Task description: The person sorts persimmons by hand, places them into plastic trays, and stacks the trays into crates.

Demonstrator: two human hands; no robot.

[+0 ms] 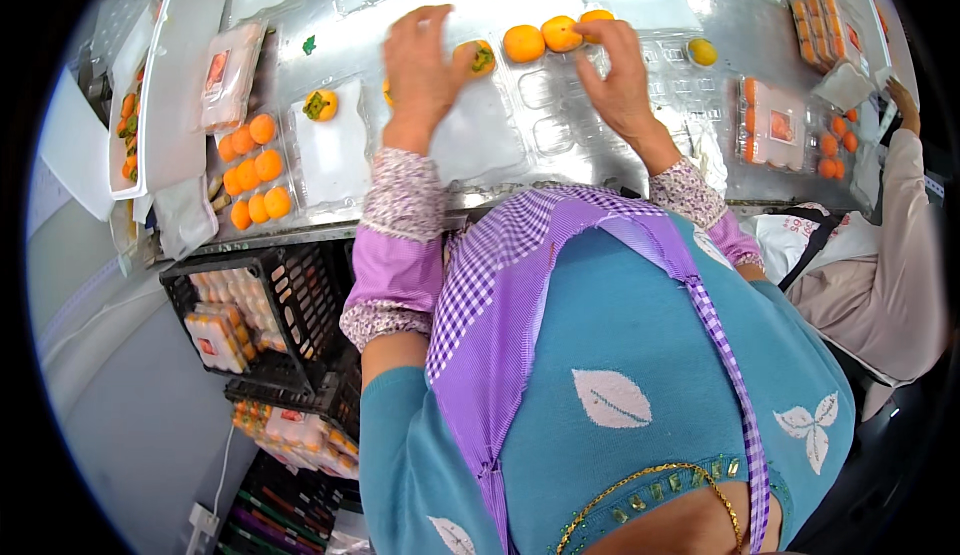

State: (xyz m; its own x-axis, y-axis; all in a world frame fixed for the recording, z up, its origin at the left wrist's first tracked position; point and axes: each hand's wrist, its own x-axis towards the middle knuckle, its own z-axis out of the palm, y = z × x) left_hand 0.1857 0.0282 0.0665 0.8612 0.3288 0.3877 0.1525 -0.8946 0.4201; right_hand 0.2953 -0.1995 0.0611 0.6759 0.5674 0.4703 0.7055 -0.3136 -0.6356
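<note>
My left hand [425, 80] is over the metal table, slightly blurred, its fingers apart. Beside its thumb lies an orange persimmon [481, 59] with a green calyx; another, mostly hidden, peeks out at its wrist side. My right hand [620, 85] has thumb and fingers spread, with fingertips at the rightmost persimmon [596, 17] of a short row. Two more persimmons, a middle one [560, 34] and a left one [524, 44], sit along the far edge of a clear plastic tray [550, 105] with moulded hollows. A persimmon [320, 106] rests on a white-lined tray [332, 160] to the left.
A filled tray of persimmons [255, 168] and a closed pack [230, 75] lie left, near a white foam box [185, 75]. A yellowish fruit [702, 52] and another pack [775, 125] are right. A co-worker's arm [905, 185] reaches in. Black crates [300, 305] stand below the table.
</note>
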